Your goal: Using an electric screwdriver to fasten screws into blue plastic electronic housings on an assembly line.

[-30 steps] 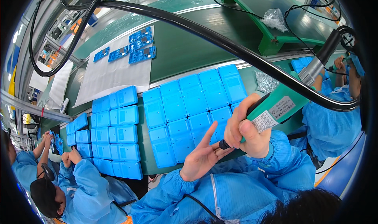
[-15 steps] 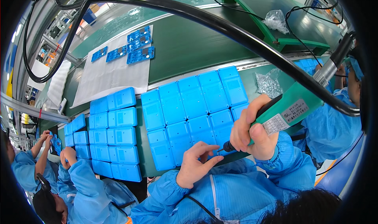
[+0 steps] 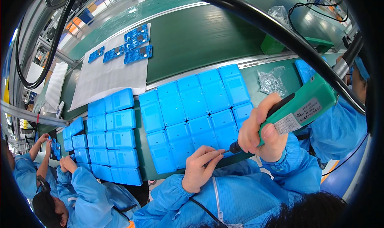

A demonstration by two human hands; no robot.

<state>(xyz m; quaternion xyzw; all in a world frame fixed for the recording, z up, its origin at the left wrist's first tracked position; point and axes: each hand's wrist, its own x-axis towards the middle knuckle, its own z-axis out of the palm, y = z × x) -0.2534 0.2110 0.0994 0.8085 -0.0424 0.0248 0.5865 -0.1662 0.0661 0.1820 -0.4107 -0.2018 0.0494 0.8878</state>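
Gripping a green electric screwdriver (image 3: 304, 106), the right hand (image 3: 262, 131) has its fingers wrapped around the tool's body, which is tilted so the bit (image 3: 227, 151) points down and left. The left hand (image 3: 202, 167) has thumb and index finger pressed together at the bit's tip; whether they pinch something small, I cannot tell. Just beyond both hands, blue plastic cases (image 3: 193, 102) lie in two rows on a green worktop (image 3: 144, 156). Near the right hand's far side rests a clear bag (image 3: 270, 84) of small shiny parts.
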